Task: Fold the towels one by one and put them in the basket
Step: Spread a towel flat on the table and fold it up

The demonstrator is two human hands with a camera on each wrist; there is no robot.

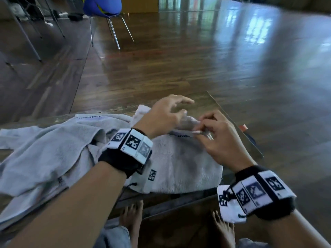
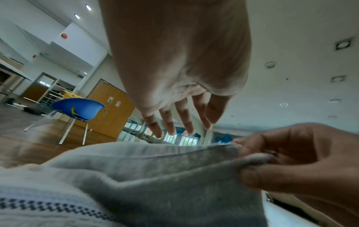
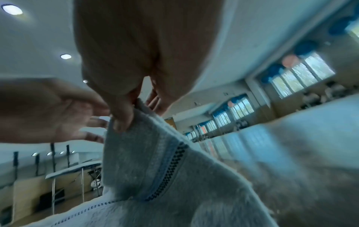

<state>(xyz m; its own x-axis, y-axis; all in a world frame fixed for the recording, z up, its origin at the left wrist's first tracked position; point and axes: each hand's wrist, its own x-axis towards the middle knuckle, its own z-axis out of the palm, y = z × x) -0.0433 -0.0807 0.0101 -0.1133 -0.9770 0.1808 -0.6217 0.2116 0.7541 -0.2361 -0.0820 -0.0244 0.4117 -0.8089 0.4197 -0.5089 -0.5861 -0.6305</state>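
Two hands at one towel corner, fold just starting

Both hands work at the far right corner of the table (image 1: pixel 238 126). The right hand (image 1: pixel 217 138) pinches the banded hem of the grey towel (image 1: pixel 180 167) between thumb and fingertips, lifting its corner. The left hand (image 1: pixel 163 115) hovers just beside it with fingers spread and straight, gripping nothing. A second towel (image 1: pixel 44 154) lies crumpled toward the left edge, not yet folded. No basket is in view. My judgement: next the left hand must catch the hem's other corner, so the edge can be drawn taut and laid over evenly.
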